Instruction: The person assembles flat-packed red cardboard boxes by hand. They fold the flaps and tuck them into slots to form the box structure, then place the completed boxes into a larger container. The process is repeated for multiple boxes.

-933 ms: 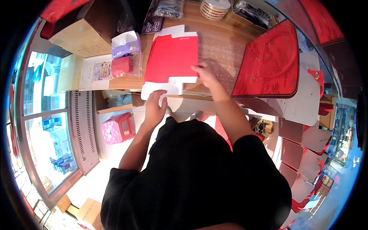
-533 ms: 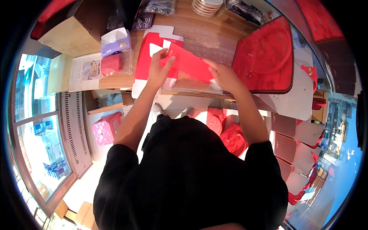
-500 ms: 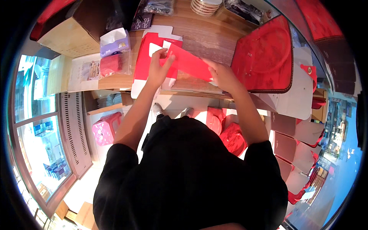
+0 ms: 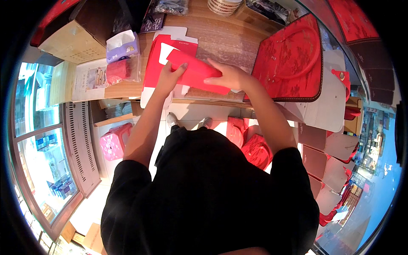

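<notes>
A red cardboard box blank (image 4: 193, 70), partly folded into a long shape, is held over the wooden counter (image 4: 229, 40). My left hand (image 4: 168, 78) grips its left end, thumb on top. My right hand (image 4: 229, 76) grips its right end. Beneath it a flat stack of red and white box blanks (image 4: 159, 53) lies on the counter near its front edge.
A large red patterned gift bag (image 4: 291, 59) lies at the right. A tissue box (image 4: 122, 44) and a red packet (image 4: 121, 70) sit at the left. A brown cardboard box (image 4: 74, 40) stands further left. A pink stool (image 4: 114, 140) and red bags (image 4: 246, 140) are on the floor.
Both hands lifted a flat red blank off the stack and folded it into a narrow long shape, now held between them above the counter.
</notes>
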Motion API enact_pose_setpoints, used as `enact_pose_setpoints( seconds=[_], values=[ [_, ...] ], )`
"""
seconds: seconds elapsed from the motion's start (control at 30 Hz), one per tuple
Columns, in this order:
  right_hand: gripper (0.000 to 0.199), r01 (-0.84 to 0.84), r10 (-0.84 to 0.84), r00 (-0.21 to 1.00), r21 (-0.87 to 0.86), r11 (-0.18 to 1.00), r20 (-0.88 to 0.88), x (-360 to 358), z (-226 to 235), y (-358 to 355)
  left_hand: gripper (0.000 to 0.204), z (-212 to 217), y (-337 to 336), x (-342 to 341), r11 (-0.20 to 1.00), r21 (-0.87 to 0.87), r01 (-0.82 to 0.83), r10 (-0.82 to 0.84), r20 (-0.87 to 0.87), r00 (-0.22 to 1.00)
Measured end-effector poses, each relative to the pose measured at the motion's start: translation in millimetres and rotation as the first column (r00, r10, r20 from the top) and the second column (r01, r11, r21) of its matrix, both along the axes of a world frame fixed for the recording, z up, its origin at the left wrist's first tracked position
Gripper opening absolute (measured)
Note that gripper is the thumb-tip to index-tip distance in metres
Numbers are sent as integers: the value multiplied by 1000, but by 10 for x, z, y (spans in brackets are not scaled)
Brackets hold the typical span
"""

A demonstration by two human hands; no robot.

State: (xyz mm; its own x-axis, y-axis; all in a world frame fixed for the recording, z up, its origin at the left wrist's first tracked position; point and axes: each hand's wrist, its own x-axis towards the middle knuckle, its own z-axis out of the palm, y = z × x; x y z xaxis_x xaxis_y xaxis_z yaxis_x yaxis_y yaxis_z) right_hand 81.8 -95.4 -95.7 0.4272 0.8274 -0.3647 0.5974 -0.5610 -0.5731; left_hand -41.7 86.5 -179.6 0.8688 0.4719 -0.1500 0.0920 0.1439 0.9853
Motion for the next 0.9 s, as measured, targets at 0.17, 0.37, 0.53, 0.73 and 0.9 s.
enact_pose_setpoints(
  seconds=[0.17,0.37,0.53,0.73,0.9],
  values=[
    [89,-54,50,979,-16,998,-196,249,-578,182,39,-117,54,-94,992,68,106,-90,-209,974],
    [80,86,-86,995,-10,996,-55,182,-335,106,47,-273,-25,-24,943,329,-54,70,-38,997],
    [76,513,-242,746,304,803,-621,-35,439,-159,71,385,-155,-154,951,118,-285,253,229,940],
    [87,602,-143,622,354,716,-770,-550,687,-469,91,1207,-522,-248,995,1,101,-92,415,905],
    [103,601,-12,721,617,508,-693,-578,796,-648,87,1451,-607,-251,982,135,131,-172,354,919]
  ],
)
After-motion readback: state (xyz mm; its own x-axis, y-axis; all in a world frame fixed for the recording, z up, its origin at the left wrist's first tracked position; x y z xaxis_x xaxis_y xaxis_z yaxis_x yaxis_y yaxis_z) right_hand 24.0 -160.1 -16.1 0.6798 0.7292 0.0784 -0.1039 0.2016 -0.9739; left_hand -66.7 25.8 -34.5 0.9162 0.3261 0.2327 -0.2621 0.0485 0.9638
